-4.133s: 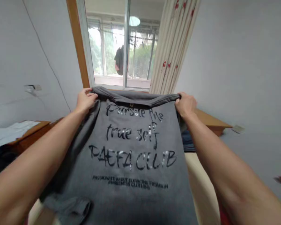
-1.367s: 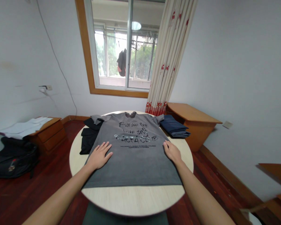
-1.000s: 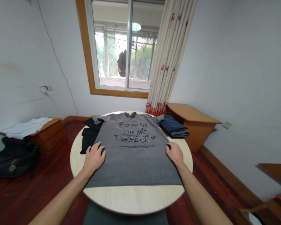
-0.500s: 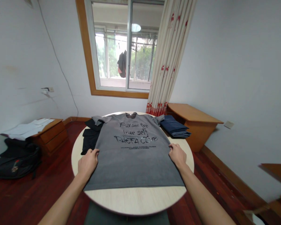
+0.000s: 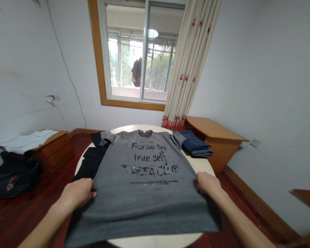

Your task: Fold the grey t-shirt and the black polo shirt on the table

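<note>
Grey printed T-shirt (image 5: 147, 203) spread print-up on round tabletop (image 5: 130, 127): collar at far edge, hem toward near edge, hem corners seen past the rim on both sides. Shirt's left side pinched by left hand (image 5: 80, 193), right side by right hand (image 5: 209, 184); both hands closed on fabric, set wide apart. Lower part apparently raised, slight sag between hands. Black clothes (image 5: 89, 162) placed along left edge, overlapped by one sleeve; folded navy clothes (image 5: 196, 144) placed at right edge, other sleeve right against them, overlap can't be told. Risks, as judged: black clothes could be dragged off left edge if snagged by sleeve; navy pile could be nudged likewise; shirt could be skewed or creased if sides are pulled unevenly
</note>
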Action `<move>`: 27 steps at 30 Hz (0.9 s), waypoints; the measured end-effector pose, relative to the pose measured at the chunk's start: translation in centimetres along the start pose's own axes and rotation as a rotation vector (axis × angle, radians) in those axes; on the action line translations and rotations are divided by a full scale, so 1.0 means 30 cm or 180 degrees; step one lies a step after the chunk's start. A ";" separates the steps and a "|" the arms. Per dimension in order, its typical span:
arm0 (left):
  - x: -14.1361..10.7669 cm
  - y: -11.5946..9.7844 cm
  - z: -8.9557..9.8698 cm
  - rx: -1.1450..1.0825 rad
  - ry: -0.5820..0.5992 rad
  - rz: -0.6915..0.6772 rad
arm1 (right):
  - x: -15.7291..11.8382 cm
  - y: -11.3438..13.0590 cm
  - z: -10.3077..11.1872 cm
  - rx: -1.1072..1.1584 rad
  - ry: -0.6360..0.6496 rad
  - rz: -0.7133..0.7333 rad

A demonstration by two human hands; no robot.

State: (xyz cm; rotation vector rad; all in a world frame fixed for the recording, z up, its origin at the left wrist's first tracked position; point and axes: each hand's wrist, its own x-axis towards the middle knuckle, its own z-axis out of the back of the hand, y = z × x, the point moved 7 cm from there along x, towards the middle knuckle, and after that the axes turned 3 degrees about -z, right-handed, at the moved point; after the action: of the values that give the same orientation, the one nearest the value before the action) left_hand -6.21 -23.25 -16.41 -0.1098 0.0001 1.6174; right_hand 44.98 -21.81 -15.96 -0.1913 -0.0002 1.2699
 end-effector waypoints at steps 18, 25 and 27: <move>0.578 -0.566 -0.146 -0.0217 -0.0459 -0.1540 | 0.443 0.616 -0.039 0.1132 -0.0353 0.1489; 0.634 -0.641 -0.080 -0.0090 -0.0818 -0.1202 | 0.509 0.541 -0.038 0.0933 -0.0505 0.1055; 0.643 -0.656 -0.100 -0.0256 -0.0816 -0.1277 | 0.510 0.552 -0.017 0.0839 -0.0473 0.1123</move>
State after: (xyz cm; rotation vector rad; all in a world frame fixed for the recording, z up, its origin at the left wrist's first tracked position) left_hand 12.74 -3.25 -19.43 0.0356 -0.2693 1.2209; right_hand 33.90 -2.69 -20.44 0.1374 0.0760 1.6182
